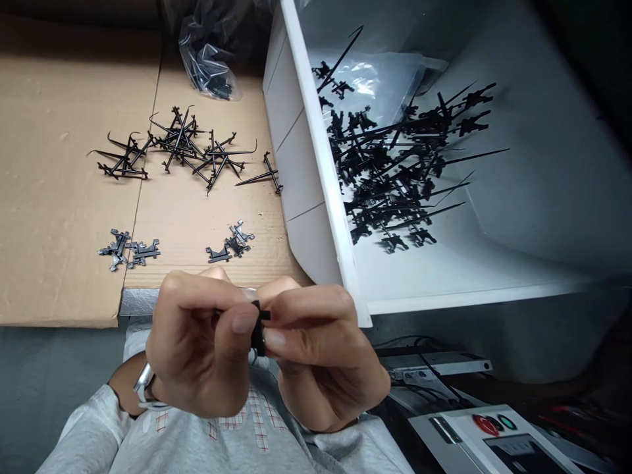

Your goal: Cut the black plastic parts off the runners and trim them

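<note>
Between both hands' fingertips, near bottom-center: small black part (pixel 257 332), looks like plastic, squared edges, stubby tab at its 2 o'clock, mostly covered by fingers so full shape can't be told. Left hand (pixel 197 349) pinches it thumb-to-index from 9 o'clock; right hand (pixel 326 362) has thumb and index closed on it from 3 o'clock. Outward from the part: flat notched black clips in two clusters, near one (pixel 218 255) at 11, other (pixel 116 247) at 10, on smooth tan cardboard (pixel 64 230). Farther at 11, tangled thin black rods (pixel 180 141), some hook-tipped. Glossy clear bag (pixel 205 62) beyond. At 1, smooth white bin (pixel 340 243) holding black rod-and-clip pieces (pixel 380 158), heaped.
</note>
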`<state>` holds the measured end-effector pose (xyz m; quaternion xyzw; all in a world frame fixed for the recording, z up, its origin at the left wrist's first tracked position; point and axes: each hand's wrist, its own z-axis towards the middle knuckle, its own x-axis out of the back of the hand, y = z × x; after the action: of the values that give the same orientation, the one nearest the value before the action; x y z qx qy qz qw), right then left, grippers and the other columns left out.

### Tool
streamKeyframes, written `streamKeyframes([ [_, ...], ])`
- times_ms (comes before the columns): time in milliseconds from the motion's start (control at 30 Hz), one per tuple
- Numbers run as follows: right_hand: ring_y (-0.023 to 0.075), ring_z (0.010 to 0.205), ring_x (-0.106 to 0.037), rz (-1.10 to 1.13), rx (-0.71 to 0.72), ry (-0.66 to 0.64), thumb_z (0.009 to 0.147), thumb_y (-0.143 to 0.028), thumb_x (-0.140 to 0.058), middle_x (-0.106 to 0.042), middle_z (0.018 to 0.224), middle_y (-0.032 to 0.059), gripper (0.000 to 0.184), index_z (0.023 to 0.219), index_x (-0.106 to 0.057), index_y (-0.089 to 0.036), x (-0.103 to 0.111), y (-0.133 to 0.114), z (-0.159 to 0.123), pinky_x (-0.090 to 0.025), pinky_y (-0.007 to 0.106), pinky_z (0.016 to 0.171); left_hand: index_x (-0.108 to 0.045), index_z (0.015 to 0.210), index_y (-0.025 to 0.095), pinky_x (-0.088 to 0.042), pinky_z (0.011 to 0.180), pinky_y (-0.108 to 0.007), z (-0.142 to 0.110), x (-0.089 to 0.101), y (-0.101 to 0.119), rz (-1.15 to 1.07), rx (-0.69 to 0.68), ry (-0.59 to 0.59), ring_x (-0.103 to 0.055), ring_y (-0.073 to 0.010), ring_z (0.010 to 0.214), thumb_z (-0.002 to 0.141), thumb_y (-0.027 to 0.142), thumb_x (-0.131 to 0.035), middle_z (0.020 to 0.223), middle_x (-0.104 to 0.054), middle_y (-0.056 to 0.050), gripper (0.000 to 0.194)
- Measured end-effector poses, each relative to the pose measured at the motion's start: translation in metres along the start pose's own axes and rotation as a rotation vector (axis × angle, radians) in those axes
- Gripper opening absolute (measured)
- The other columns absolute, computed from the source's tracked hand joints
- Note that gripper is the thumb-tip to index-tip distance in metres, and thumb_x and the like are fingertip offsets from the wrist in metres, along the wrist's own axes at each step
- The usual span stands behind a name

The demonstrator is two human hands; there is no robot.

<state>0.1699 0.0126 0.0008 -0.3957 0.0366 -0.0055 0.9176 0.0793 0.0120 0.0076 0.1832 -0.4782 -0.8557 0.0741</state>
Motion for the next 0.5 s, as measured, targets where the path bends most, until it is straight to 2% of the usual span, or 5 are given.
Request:
streamKeyframes([
  [100, 0.0148, 0.065, -0.065, 0.002, -0.048, -0.025, 0.08, 0.011, -0.057, -0.066, 0.089, 0.0025, 0.037, 0.096, -0.07, -0.02, 0.0029, -0.0044, 0.001, -0.057, 0.029, 0.052, -0.064, 0.089, 0.019, -0.028, 0.039, -0.025, -0.0023, 0.0026, -0.0007, 0.003, 0.013, -0.025, -0.034, -0.0041, 0.043, 0.111, 0.034, -0.063, 0.063, -0.05, 0.007, 0.026],
  [200, 0.0147, 0.067, -0.065, 0.009, -0.035, -0.064, 0.078, 0.012, -0.055, -0.064, 0.091, 0.0028, 0.039, 0.097, -0.069, -0.019, 0.0057, -0.0048, 0.0032, -0.058, 0.028, 0.053, -0.064, 0.09, 0.019, -0.027, 0.038, -0.026, -0.0034, 0.0023, -0.0008, 0.017, 0.002, -0.009, -0.034, -0.0038, 0.043, 0.11, 0.033, -0.064, 0.065, -0.053, 0.007, 0.025],
  [367, 0.0136, 0.065, -0.066, -0.009, -0.014, -0.056, 0.075, 0.011, -0.055, -0.065, 0.089, 0.0021, 0.039, 0.096, -0.069, -0.019, 0.006, -0.0036, 0.0036, -0.058, 0.027, 0.05, -0.065, 0.088, 0.019, -0.03, 0.04, -0.025, -0.0047, 0.0017, 0.0004, 0.022, 0.026, -0.004, -0.038, -0.0034, 0.044, 0.109, 0.036, -0.066, 0.067, -0.057, 0.006, 0.028],
  [500, 0.0148, 0.067, -0.067, -0.005, 0.002, -0.045, 0.073, 0.011, -0.054, -0.067, 0.092, 0.0031, 0.043, 0.1, -0.07, -0.018, 0.0034, -0.0025, 0.0007, -0.061, 0.028, 0.054, -0.064, 0.087, 0.019, -0.03, 0.04, -0.025, -0.0051, 0.0021, 0.0002, 0.011, 0.034, -0.008, -0.038, -0.0039, 0.044, 0.109, 0.036, -0.066, 0.064, -0.053, 0.007, 0.028],
])
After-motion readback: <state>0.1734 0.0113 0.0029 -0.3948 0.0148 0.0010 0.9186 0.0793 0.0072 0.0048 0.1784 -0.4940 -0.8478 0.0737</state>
